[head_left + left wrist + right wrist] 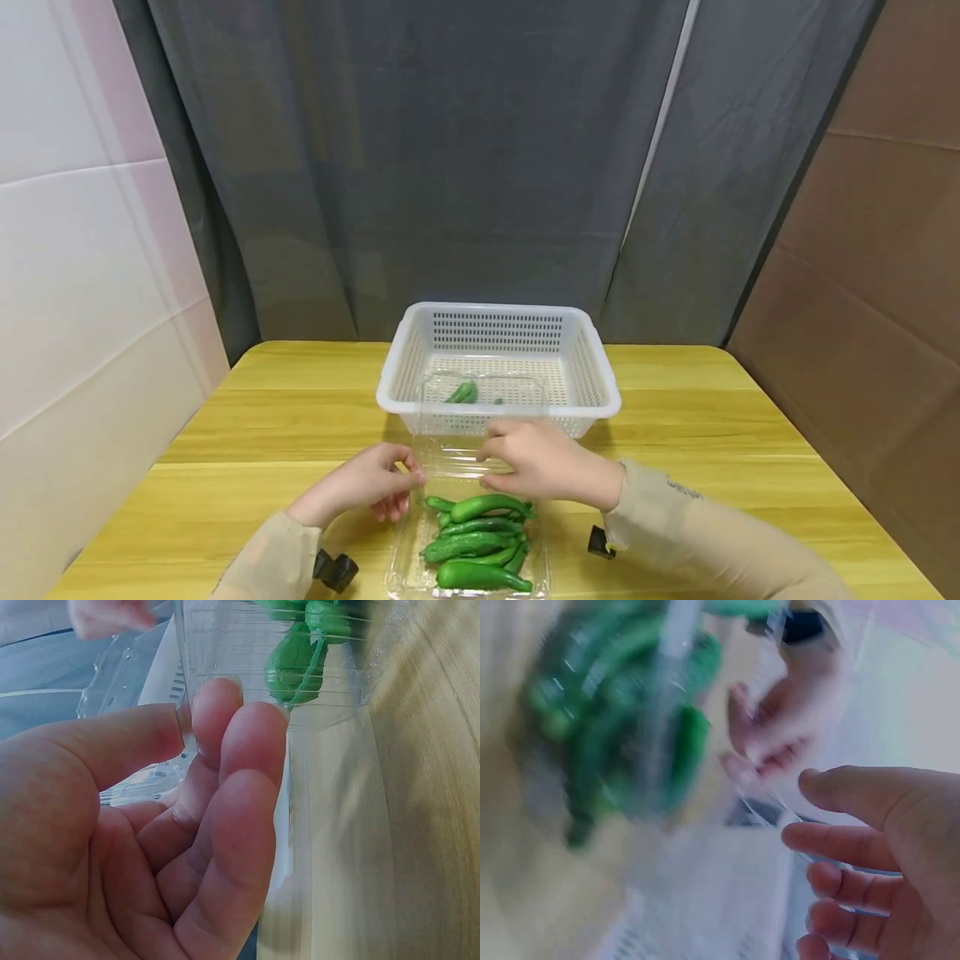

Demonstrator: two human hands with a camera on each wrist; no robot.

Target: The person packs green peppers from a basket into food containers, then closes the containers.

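Note:
A clear plastic clamshell box [401,575] lies at the table's near edge with several green peppers [480,542] in it. Its clear lid [450,446] stands raised toward a white basket. My left hand [408,479] pinches the lid's left edge between thumb and forefinger, as the left wrist view shows from close up [184,724], with the peppers [296,664] behind the plastic. My right hand [486,468] grips the lid's upper right part. The right wrist view is blurred: my right hand [799,810] touches clear plastic, and the peppers [607,742] lie beyond.
The white perforated basket [495,310] stands just behind the box with one green pepper [462,392] inside. The yellow wooden table [712,433] stretches to both sides. A grey curtain hangs behind, with a white wall to the left and a brown panel to the right.

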